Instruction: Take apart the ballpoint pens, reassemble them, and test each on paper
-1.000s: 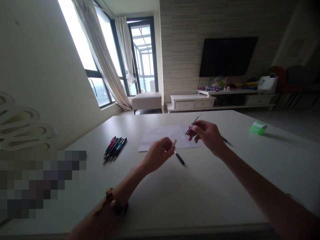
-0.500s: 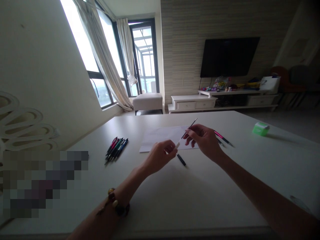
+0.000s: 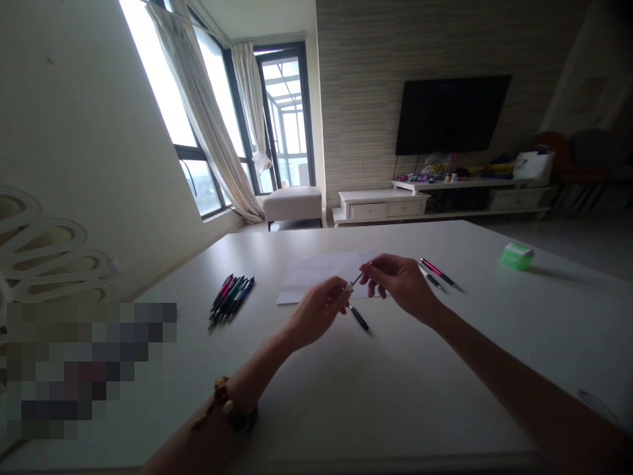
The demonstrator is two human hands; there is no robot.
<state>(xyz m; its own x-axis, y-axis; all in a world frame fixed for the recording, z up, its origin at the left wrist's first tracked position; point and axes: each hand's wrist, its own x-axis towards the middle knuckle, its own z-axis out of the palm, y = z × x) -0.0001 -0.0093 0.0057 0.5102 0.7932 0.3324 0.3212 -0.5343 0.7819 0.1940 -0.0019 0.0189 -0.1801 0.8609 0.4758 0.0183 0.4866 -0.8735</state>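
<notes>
My left hand (image 3: 319, 311) pinches a small white cylindrical piece (image 3: 349, 286) between thumb and fingertips. My right hand (image 3: 398, 282) holds a thin black rod (image 3: 359, 277), perhaps a pen refill, with its end close to the white piece. Under both hands lies a sheet of white paper (image 3: 321, 277) on the white table (image 3: 395, 376). A black pen part (image 3: 359, 318) rests on the table just below my left hand. A bracelet of dark and pale beads (image 3: 228, 404) circles my left wrist.
A bundle of several pens (image 3: 231, 299) lies left of the paper. A pink pen (image 3: 439, 274) and a dark pen (image 3: 431, 279) lie right of my right hand. A green box (image 3: 517, 256) sits near the table's right edge. A blurred patch (image 3: 89, 369) covers the lower left.
My hands have moved closer together. The black rod has tilted down, bringing its end to the white piece. The pens and paper on the table have not moved.
</notes>
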